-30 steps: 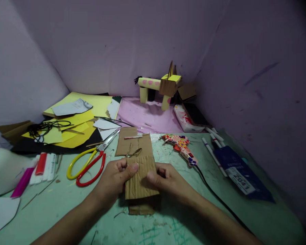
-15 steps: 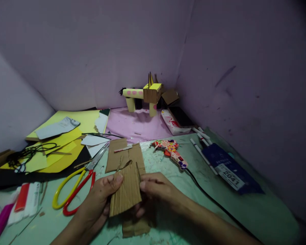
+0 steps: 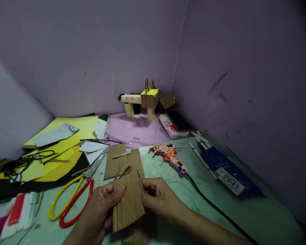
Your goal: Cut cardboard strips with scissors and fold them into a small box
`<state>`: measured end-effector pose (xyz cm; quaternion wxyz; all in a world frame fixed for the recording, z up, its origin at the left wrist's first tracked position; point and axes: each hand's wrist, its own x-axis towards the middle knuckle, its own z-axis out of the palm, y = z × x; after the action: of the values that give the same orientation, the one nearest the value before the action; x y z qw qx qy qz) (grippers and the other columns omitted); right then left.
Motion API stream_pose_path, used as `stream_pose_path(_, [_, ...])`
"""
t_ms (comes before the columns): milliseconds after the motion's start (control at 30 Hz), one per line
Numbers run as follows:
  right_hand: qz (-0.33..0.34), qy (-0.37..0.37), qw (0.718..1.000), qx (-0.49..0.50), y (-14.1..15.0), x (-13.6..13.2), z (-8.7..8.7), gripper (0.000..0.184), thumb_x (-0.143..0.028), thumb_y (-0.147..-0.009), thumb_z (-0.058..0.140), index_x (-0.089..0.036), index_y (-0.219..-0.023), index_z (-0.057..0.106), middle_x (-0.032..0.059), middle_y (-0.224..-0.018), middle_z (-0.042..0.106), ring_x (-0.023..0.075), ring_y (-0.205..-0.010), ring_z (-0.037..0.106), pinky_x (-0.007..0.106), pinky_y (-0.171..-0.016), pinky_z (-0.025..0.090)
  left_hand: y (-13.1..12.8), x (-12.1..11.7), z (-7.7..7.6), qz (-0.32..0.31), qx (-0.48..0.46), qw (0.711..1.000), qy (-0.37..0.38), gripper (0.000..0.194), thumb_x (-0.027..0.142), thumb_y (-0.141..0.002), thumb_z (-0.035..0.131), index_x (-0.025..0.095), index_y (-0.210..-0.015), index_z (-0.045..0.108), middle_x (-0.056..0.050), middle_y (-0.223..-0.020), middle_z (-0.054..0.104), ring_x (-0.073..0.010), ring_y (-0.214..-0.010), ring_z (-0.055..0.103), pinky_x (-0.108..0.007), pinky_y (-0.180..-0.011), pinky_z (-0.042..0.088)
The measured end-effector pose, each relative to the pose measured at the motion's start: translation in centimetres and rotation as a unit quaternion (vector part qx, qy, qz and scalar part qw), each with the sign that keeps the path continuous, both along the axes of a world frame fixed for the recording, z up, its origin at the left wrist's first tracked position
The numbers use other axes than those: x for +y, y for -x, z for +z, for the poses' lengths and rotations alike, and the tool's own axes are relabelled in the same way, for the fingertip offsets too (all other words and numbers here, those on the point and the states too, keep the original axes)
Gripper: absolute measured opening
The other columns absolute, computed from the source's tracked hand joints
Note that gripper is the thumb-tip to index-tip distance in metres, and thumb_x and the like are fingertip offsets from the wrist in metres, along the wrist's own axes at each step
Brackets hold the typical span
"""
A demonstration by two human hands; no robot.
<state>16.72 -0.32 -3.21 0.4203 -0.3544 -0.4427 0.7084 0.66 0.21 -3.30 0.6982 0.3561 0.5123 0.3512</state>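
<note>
A brown piece of corrugated cardboard (image 3: 129, 202) is held up over the table, its ridged face towards me. My left hand (image 3: 105, 204) pinches its left edge, thumb on the front and fingers behind. At the upper right edge my right hand (image 3: 160, 197) has its thumb and fingertips closed on the cardboard, near a thin torn strip. Just beyond lies a flat cardboard sheet (image 3: 136, 158) with a small cutter blade (image 3: 121, 154) on top. Another cardboard scrap (image 3: 135, 236) rests beneath my hands, partly hidden.
Scissors (image 3: 78, 200) lie open on the left, near glue sticks (image 3: 29, 207) and yellow paper (image 3: 73, 163). A flowered glue gun (image 3: 169, 156) with a black cord is on the right, beside a blue packet (image 3: 229, 173). Behind stands a yellow paper animal (image 3: 140, 98).
The view has tilted up slightly, so the table sits lower in the picture. My right hand has shifted a little along the cardboard's right edge; both hands keep hold.
</note>
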Motion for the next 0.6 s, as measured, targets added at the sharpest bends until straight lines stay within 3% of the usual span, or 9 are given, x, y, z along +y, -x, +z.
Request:
stream_pose_path(100, [-0.039,-0.019,0.998,-0.038,0.2,-0.2,-0.4,0.029,-0.041,-0.069,0.065,-0.013,-0.063,0.071,0.0011,-0.056,0.062,0.0136,-0.055,0.056,0.026,-0.054,0.04,-0.3,-0.3,0.1,0.006,0.032,0.999,-0.024,0.04,0.048,-0.061,0.077,0.011,-0.06,0.062,0.001,-0.044,0.056,0.0004,-0.03,0.03,-0.009,-0.028,0.019])
stream_pose_path(200, [-0.051,-0.012,0.998,-0.035,0.1,-0.2,-0.7,0.029,-0.041,-0.069,0.065,-0.013,-0.062,0.07,0.0007,-0.055,0.063,0.0141,-0.059,0.057,0.024,-0.053,0.039,-0.4,-0.3,0.4,0.01,0.042,0.999,-0.025,0.038,0.046,-0.06,0.078,0.012,-0.066,0.064,0.002,-0.043,0.056,-0.0016,-0.03,0.032,-0.013,-0.03,0.028])
stream_pose_path(333, [0.019,0.115,0.992,0.049,-0.3,0.1,-0.7,0.034,-0.043,-0.058,0.071,-0.011,-0.068,0.07,0.0028,-0.057,0.064,0.0117,-0.05,0.056,0.023,-0.049,0.044,-0.4,0.1,0.7,0.016,0.033,0.999,-0.013,0.034,0.041,-0.058,0.081,0.012,-0.069,0.065,0.0,-0.05,0.063,-0.005,-0.032,0.041,-0.02,-0.039,0.042])
stream_pose_path(400, [0.037,0.175,0.98,0.09,-0.5,0.2,-0.6,0.042,-0.048,-0.06,0.068,-0.01,-0.077,0.071,0.0055,-0.062,0.066,0.0132,-0.05,0.058,0.026,-0.048,0.047,-0.4,0.2,0.8,0.016,0.02,1.0,-0.005,0.035,0.041,-0.056,0.081,0.012,-0.068,0.065,-0.002,-0.052,0.065,-0.0093,-0.039,0.052,-0.021,-0.042,0.045])
stream_pose_path(500, [0.023,0.178,0.979,0.093,-0.4,0.3,-1.0,0.048,-0.054,-0.063,0.067,-0.009,-0.081,0.069,0.0066,-0.064,0.067,0.014,-0.052,0.059,0.026,-0.049,0.047,-0.6,0.3,0.4,0.021,0.05,0.999,-0.002,0.04,0.044,-0.053,0.082,0.011,-0.067,0.064,-0.001,-0.048,0.062,-0.0079,-0.035,0.048,-0.015,-0.031,0.033])
stream_pose_path(567, [-0.009,0.164,0.985,0.061,-0.2,0.4,-1.5,0.049,-0.055,-0.058,0.073,-0.009,-0.073,0.068,0.0049,-0.059,0.065,0.0123,-0.052,0.058,0.024,-0.051,0.045,-0.7,0.1,0.2,0.025,0.072,0.997,-0.009,0.038,0.043,-0.055,0.081,0.011,-0.066,0.064,0.001,-0.043,0.058,-0.0035,-0.027,0.036,-0.014,-0.026,0.022])
stream_pose_path(600, [-0.022,0.161,0.986,0.044,-0.1,0.4,-1.7,0.048,-0.054,-0.054,0.076,-0.009,-0.068,0.066,0.0037,-0.058,0.064,0.0116,-0.052,0.058,0.023,-0.052,0.045,-0.8,0.0,0.1,0.026,0.069,0.997,-0.01,0.036,0.041,-0.057,0.08,0.011,-0.067,0.064,0.002,-0.043,0.057,-0.0031,-0.027,0.035,-0.015,-0.027,0.023])
